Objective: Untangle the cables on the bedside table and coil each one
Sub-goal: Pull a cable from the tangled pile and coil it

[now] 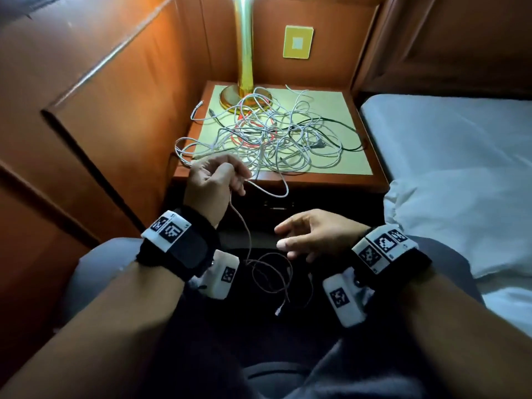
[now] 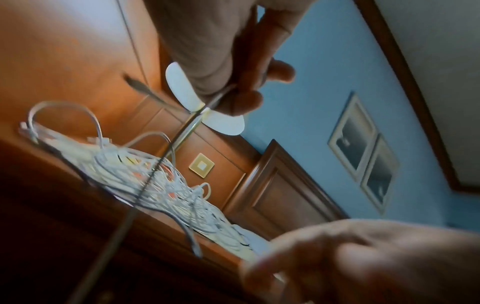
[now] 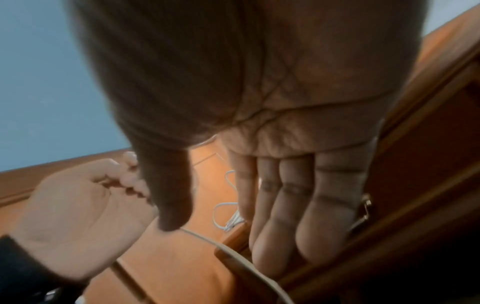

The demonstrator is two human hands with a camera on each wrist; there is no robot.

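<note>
A tangle of white, red and dark cables [image 1: 273, 133] lies on the bedside table [image 1: 357, 162]; the left wrist view shows the same cable pile [image 2: 145, 181]. My left hand [image 1: 214, 180] is raised at the table's front edge and pinches a thin white cable [image 1: 270, 192] between curled fingers. That cable runs down to loose loops [image 1: 269, 276] over my lap, ending in a white plug [image 1: 279, 309]. My right hand [image 1: 311, 234] hovers lower right of the left, fingers straight and spread, holding nothing. In the right wrist view the right fingers [image 3: 306, 216] are extended.
A brass lamp [image 1: 244, 76] stands at the table's back, with cables over its base. Wood panelling [image 1: 86, 110] closes the left side, and a bed with white sheets [image 1: 460, 168] lies to the right. A yellow wall plate [image 1: 298, 41] sits behind the table.
</note>
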